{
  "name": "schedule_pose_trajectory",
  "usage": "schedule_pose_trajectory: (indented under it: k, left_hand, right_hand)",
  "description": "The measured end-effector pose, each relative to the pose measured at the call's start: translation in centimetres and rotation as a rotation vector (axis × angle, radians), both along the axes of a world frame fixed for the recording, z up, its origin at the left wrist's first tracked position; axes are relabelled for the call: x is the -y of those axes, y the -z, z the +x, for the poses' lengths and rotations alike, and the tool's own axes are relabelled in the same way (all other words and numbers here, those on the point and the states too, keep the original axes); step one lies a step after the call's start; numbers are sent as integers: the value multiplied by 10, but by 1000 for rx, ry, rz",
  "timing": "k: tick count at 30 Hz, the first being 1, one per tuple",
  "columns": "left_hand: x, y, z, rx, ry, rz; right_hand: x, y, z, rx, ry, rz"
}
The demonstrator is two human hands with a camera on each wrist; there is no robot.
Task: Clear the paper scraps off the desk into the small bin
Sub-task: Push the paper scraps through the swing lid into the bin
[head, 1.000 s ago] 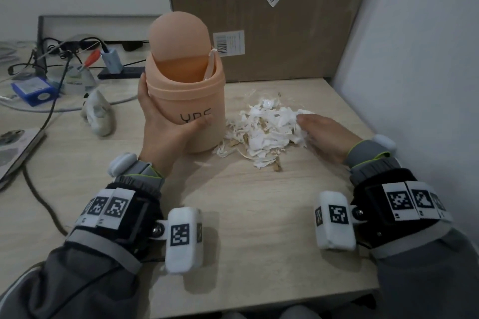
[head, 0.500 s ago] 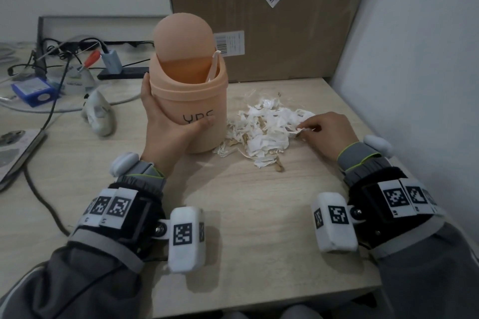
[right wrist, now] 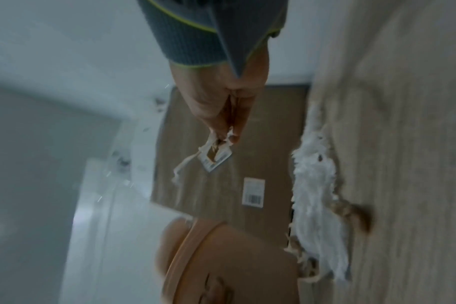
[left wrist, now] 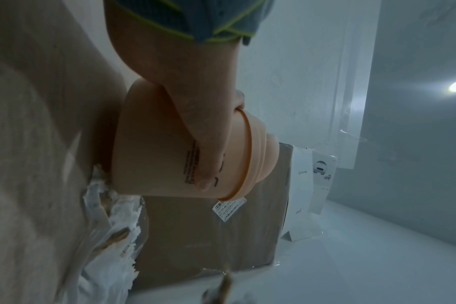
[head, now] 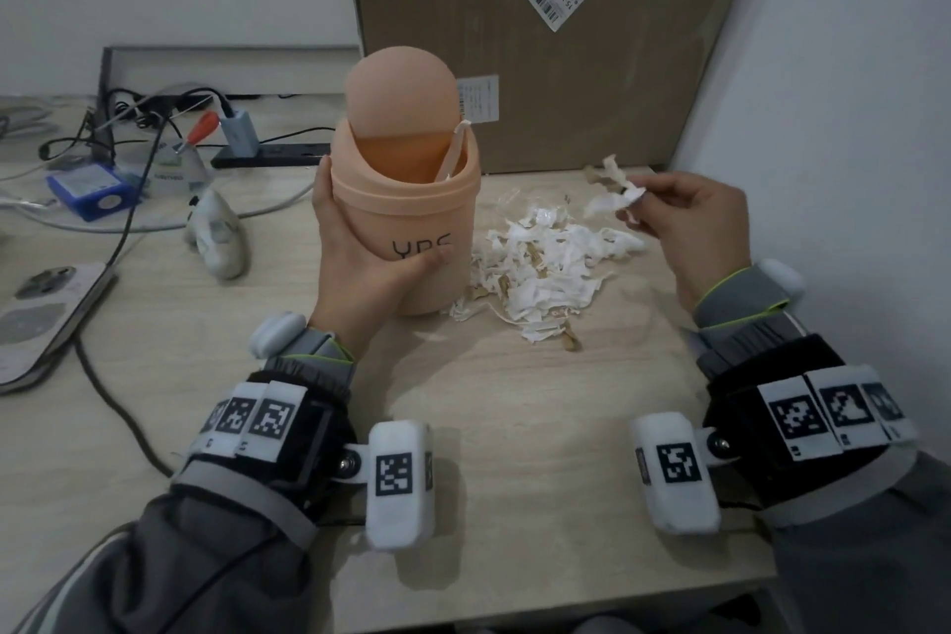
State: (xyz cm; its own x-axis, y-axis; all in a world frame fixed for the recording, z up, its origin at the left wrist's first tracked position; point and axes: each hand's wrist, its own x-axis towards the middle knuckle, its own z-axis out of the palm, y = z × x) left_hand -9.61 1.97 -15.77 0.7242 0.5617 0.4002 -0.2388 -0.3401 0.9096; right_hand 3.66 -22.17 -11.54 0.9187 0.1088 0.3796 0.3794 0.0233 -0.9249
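A small peach bin [head: 406, 221] with a domed swing lid stands on the wooden desk [head: 514, 427]. My left hand [head: 360, 263] grips its side, thumb across the front lettering; the left wrist view shows the same hold on the bin [left wrist: 156, 164]. One white strip sticks out of the bin's mouth. A pile of white and tan paper scraps [head: 545, 268] lies just right of the bin. My right hand [head: 684, 216] is raised above the pile's right end and pinches a few scraps [head: 610, 193] between thumb and fingers; the right wrist view shows those scraps [right wrist: 211, 156] dangling.
A large cardboard box [head: 540, 31] leans against the wall behind the bin. A white wall [head: 849, 144] bounds the desk on the right. To the left lie a computer mouse [head: 218, 237], cables, a blue box [head: 90, 193] and a power strip [head: 273, 156].
My right hand has pinched a few scraps at the pile's right edge and lifted them up off the desk. The left hand keeps its hold on the bin.
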Motion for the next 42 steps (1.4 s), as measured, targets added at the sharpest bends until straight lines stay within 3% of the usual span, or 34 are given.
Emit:
schedule_pose_trajectory:
  k: [5, 10, 18, 22, 24, 26, 28, 30, 33, 35, 40, 42]
  left_hand:
    - [-2, 0, 1, -4, 23, 12]
    - [-2, 2, 2, -22, 30, 16]
    - [0, 3, 2, -4, 66, 54]
    - [0, 3, 3, 4, 72, 92]
    - [0, 3, 3, 5, 77, 90]
    - [0, 4, 4, 1, 77, 75]
    - [-1, 5, 4, 0, 68, 70]
    - [-1, 5, 3, 8, 65, 74]
    - [1, 4, 3, 23, 74, 59]
    - [1, 4, 3, 24, 79, 59]
    - [3, 2, 2, 30, 77, 58]
    - [3, 1, 1, 31, 81, 57]
  right_hand:
    - [-47, -61, -35, 246, -198, -39]
    - [-99, -73, -51, 531, -169, -441]
    - [-117, -77, -65, 598, -58, -1077]
    - [-111, -90, -64, 568, -319, -1308]
    - [-105, -94, -63, 539, -349, -1286]
    - [-99, -94, -62, 600, -223, -1163]
    - [-98, -90, -66, 691, -135, -923]
    - [-102, -84, -76, 690, -224, -695]
    - [-108, -72, -86, 699, -319, -720]
    - [-114, -64, -83, 729, -261, -761]
    - [-117, -59, -66, 711, -46, -601]
    - [-113, -64, -61, 658, -12, -673]
